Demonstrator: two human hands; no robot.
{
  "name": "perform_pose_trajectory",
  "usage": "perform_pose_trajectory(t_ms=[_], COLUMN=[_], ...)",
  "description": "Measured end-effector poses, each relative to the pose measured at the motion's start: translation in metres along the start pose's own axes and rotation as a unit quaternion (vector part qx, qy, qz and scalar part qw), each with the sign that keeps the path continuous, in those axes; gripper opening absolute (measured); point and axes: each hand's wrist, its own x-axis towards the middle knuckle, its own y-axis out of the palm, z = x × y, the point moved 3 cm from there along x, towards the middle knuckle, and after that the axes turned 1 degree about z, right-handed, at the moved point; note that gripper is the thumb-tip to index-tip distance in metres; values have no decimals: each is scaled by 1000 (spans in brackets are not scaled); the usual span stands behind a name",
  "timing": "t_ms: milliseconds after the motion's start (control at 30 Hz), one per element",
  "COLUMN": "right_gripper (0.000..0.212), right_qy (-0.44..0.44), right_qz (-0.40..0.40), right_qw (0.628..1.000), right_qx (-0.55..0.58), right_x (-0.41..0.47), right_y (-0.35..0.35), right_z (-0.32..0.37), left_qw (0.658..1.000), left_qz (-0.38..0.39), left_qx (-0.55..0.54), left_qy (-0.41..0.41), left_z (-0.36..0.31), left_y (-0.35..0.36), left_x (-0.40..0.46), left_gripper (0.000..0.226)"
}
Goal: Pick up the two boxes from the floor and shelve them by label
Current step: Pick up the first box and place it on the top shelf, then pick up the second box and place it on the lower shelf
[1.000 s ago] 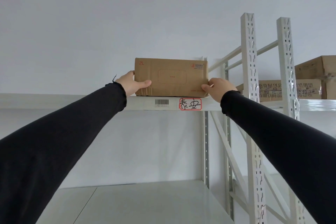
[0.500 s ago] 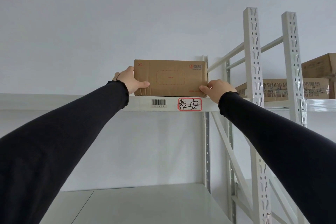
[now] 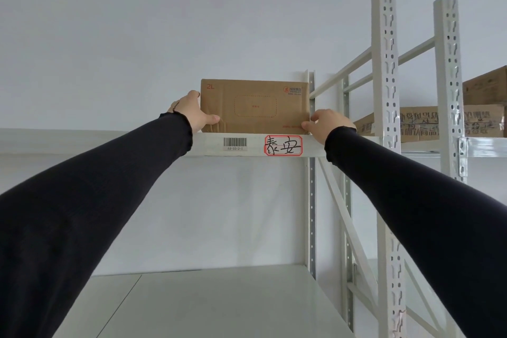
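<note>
A brown cardboard box [image 3: 255,105] marked "2L" stands on the top white shelf [image 3: 109,143], just above a handwritten red-bordered label [image 3: 283,145] and a barcode sticker [image 3: 235,143]. My left hand [image 3: 192,112] holds the box's left end, thumb on its front face. My right hand [image 3: 327,123] pinches the box's lower right corner with its fingertips. Both arms are in black sleeves, reaching up. No second box of the task is in sight.
A lower white shelf [image 3: 208,302] lies below. White perforated uprights [image 3: 384,68] stand to the right. The neighbouring rack holds other cardboard boxes [image 3: 419,123], one stacked higher at the far right [image 3: 485,85].
The box has slid a little further back onto the shelf. My right hand has eased from gripping the end to pinching the lower corner. The view shifted slightly.
</note>
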Motion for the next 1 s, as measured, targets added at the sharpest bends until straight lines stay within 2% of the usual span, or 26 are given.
perform_pose_trajectory(t_ms=[67, 200, 300, 400, 567, 667, 800, 1000], right_gripper=[43, 32, 27, 26, 32, 34, 37, 42], right_qy=[-15, -76, -137, -167, -159, -143, -107, -40], right_qz=[-28, -99, -121, -110, -23, 24, 102, 248], right_qw=[999, 992, 983, 979, 987, 989, 989, 968], right_qx=[9, 15, 26, 23, 16, 17, -3, -27], right_x=[-8, -33, -64, -103, -184, -244, -338, -492], right_y=[-6, -20, -23, -16, 14, 32, 57, 85], right_z=[-2, -5, -4, -6, -12, -16, -21, -49], left_qw=[999, 989, 981, 980, 983, 982, 976, 952], left_qz=[-37, -103, -90, -64, -4, 61, 162, 282], left_qx=[6, 55, 99, 110, 97, 105, 112, 117], left_qy=[12, 90, 138, 155, 155, 146, 94, 27], left_z=[-5, -15, -20, -19, 5, 27, 64, 105], left_y=[-6, -17, -14, -4, 14, 30, 51, 71], left_x=[-11, -44, -76, -113, -186, -241, -328, -462], left_gripper=[78, 45, 34, 31, 33, 38, 44, 45])
